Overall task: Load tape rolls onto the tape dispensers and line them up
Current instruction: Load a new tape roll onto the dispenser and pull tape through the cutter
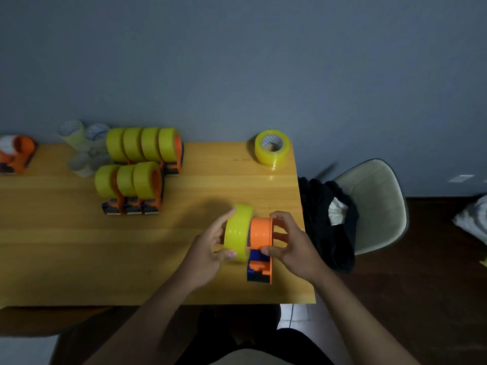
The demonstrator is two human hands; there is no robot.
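- Far left of the orange dispenser [261,239] being loaded, another orange dispenser [16,152] sits at the wooden table [79,259] edge; whether it carries a fresh roll I cannot tell.
- Still left of it and farther from the person, two rows of loaded dispensers stand side by side: the back row [144,146] of four yellow rolls, the front row [129,185] of three, cutter ends toward the person. Some clear rolls [81,146] lie just beyond them.
- The left hand [210,248] holds the yellow tape roll [238,233] by its rim, forefinger over the top and thumb at the near lower edge, other fingers loosely spread behind it.
- That roll stands on edge, touching the dispenser's left face; its axis runs left to right, in line with the hub as far as I can judge, though the hub is hidden.
- The right hand [290,243] grips the dispenser from its right side, fingers curled over the orange wheel guard, thumb on the near edge.
- The coming move is probably a sideways push: roll rightward, dispenser braced leftward. A tilted roll could jam.
- Right and far beyond, a spare yellow roll [272,148] lies flat near the table corner.
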